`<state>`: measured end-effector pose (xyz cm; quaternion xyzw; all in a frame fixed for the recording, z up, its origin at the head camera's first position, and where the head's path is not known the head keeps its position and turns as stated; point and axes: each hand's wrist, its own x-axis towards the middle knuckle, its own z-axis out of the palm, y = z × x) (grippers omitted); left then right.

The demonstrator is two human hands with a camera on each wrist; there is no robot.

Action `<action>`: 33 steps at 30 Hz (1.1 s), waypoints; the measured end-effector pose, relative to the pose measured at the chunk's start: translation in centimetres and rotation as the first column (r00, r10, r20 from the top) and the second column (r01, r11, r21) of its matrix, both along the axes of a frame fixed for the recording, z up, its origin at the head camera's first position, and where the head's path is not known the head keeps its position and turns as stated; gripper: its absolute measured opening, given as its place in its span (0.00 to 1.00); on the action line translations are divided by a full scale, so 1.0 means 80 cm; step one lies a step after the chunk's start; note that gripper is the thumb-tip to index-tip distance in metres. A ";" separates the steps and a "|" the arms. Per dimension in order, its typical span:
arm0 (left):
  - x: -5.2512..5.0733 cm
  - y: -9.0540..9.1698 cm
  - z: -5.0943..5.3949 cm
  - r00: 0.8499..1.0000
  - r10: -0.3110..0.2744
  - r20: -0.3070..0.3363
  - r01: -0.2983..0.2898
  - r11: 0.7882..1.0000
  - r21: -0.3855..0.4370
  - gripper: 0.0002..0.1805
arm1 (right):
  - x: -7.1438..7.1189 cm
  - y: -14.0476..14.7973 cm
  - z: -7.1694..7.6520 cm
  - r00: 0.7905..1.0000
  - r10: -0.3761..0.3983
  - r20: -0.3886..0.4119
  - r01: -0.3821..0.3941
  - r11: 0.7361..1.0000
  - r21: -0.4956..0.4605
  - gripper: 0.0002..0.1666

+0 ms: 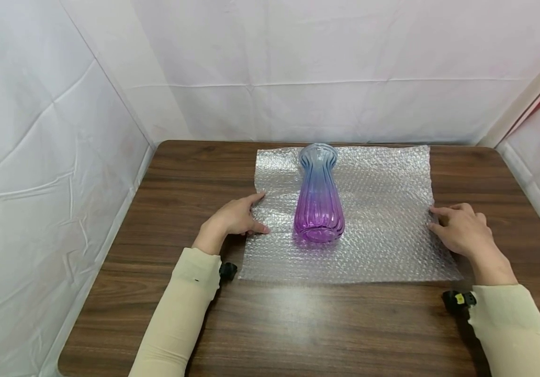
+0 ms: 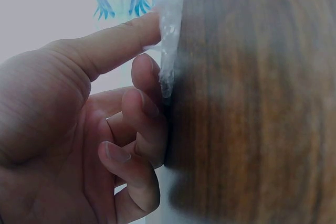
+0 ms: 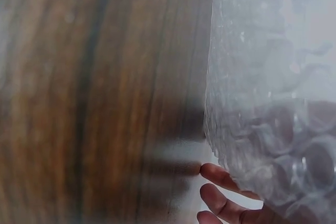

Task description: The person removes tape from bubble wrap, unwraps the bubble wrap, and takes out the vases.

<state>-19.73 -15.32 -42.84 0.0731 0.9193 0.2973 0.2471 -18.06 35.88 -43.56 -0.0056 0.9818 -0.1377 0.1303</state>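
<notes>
A ribbed glass vase [image 1: 319,193], blue at the neck and purple at the base, lies on its side on a sheet of bubble wrap [image 1: 383,241]. Its flared mouth points to the far edge of the table. My left hand [image 1: 232,217] touches the sheet's left edge, thumb and index finger spread apart; in the left wrist view its other fingers bend loosely beside the edge [image 2: 169,51]. At the right edge, my right hand [image 1: 465,230] touches the wrap with thumb and index fingertips. Bubble wrap [image 3: 278,103] partly covers that hand in the right wrist view.
Dark wood-grain tabletop [image 1: 289,324] surrounds the sheet. White cloth walls [image 1: 270,68] enclose the back and sides. Black wrist cameras sit below each hand, the left one [image 1: 227,271] close to the sheet's near left corner.
</notes>
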 end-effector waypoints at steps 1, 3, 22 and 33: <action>0.000 0.000 0.000 1.000 -0.001 0.001 0.001 1.000 -0.001 0.59 | 0.000 0.000 0.000 1.000 0.000 -0.002 0.000 1.000 -0.001 0.36; 0.001 0.000 0.001 1.000 0.000 0.005 0.000 1.000 0.003 0.59 | -0.001 0.000 0.000 1.000 -0.001 0.000 0.001 1.000 0.000 0.36; 0.000 0.000 -0.001 1.000 0.011 0.028 -0.012 1.000 0.026 0.59 | 0.000 -0.002 -0.001 1.000 -0.023 0.002 0.023 1.000 0.019 0.36; 0.000 -0.002 0.000 1.000 0.005 0.030 -0.006 0.999 0.033 0.60 | 0.000 0.001 -0.003 1.000 -0.001 0.007 0.001 1.000 0.002 0.37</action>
